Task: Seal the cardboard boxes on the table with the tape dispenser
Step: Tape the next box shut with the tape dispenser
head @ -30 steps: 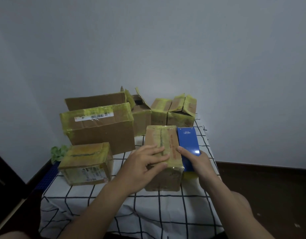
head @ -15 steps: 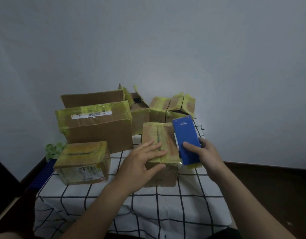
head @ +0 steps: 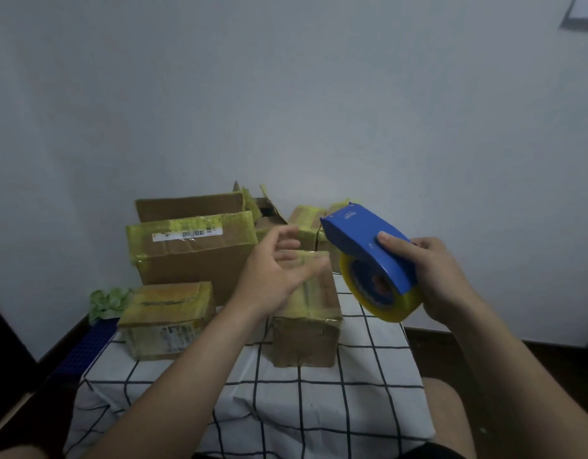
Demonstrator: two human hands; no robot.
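My right hand (head: 438, 276) grips the blue tape dispenser (head: 368, 246) with its yellowish tape roll (head: 385, 296), lifted above the table's right side and tilted so the roll's side shows. My left hand (head: 276, 270) hovers with relaxed, spread fingers just above the small taped cardboard box (head: 305, 329) in the middle of the table; motion blur hides whether it touches the box. Another small taped box (head: 166, 319) sits at the left, and a large taped box (head: 193, 253) stands behind it.
Several more boxes, some with raised flaps (head: 266, 213), stand at the back against the white wall. The table carries a white cloth with a black grid (head: 286, 409). A green crumpled thing (head: 107, 299) and a blue crate (head: 90, 346) lie at the table's left edge.
My right hand has lifted the dispenser from beside the middle box and turned it, exposing the roll. My left hand has come off the box top and risen slightly.
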